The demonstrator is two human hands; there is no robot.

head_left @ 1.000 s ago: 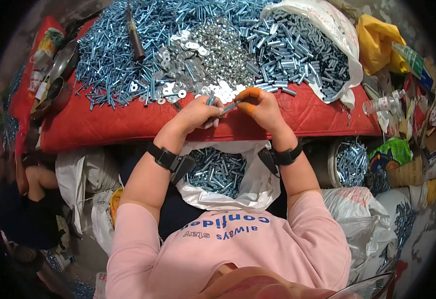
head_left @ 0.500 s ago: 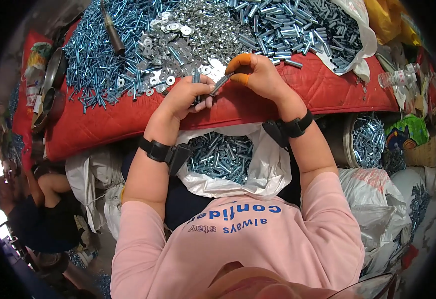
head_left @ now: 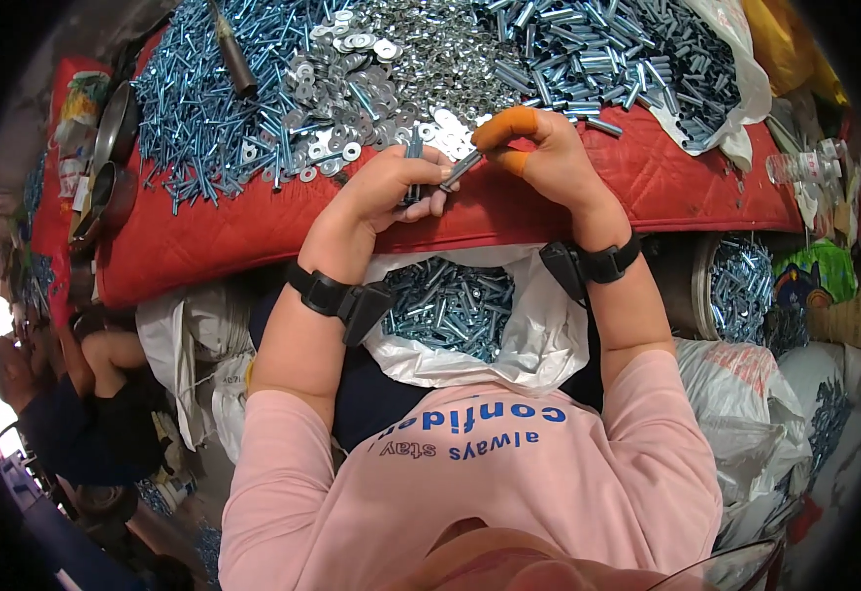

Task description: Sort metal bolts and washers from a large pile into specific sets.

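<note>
My left hand (head_left: 396, 187) is closed around several blue-grey metal screws (head_left: 414, 158), held above the front of the red quilted cloth (head_left: 283, 234). Between its thumb and fingers lies a slanted metal sleeve anchor (head_left: 461, 169). My right hand (head_left: 554, 163), with orange covers on thumb and forefinger, pinches at the far end of that anchor; the small part at its fingertips is too small to make out. Just beyond the hands lie flat round washers (head_left: 352, 152). Long blue screws (head_left: 199, 128) are heaped to the left, and metal sleeves (head_left: 573, 74) to the right.
Small shiny metal pieces (head_left: 440, 54) are heaped in the middle. A dark pointed tool (head_left: 236, 64) lies on the screws. Below my hands, a white sack (head_left: 539, 345) holds finished-looking anchors (head_left: 450, 307). A clear bottle (head_left: 805, 167) lies at right; another person (head_left: 86, 414) sits at left.
The whole view has shifted slightly, so things appear a little further right. Both hands keep nearly the same pose around the sleeve anchor.
</note>
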